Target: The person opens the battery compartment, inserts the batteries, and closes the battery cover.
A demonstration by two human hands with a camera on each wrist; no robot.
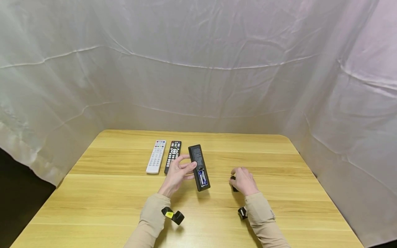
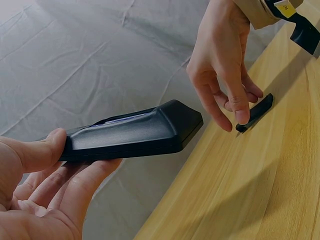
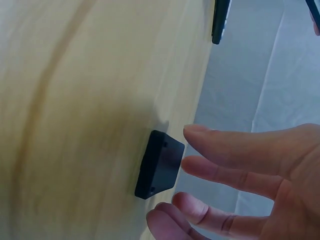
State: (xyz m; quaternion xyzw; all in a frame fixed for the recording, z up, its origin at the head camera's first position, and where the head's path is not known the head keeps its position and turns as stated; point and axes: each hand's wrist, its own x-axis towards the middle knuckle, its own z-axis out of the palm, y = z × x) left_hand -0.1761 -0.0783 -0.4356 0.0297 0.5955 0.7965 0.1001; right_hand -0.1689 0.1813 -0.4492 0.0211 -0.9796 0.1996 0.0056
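Observation:
In the head view my left hand (image 1: pixel 177 174) pinches a black remote control (image 1: pixel 196 156) between thumb and fingers, raised above the table with its back turned up. Its battery compartment is uncovered, and batteries (image 1: pixel 203 178) in blue and silver show inside. A small black battery cover (image 3: pixel 161 165) lies on the table at my right hand (image 1: pixel 244 181). Seen from the right wrist, the thumb and fingers of that hand are spread beside the cover, with none curled round it. The left wrist view shows a fingertip at the end of the cover; contact is unclear.
A white remote control (image 1: pixel 156 156) and a black one with pale buttons (image 1: pixel 173 153) lie side by side behind my left hand. The wooden table (image 1: pixel 102 203) ends at its back edge before a pale cloth curtain (image 1: pixel 198 86).

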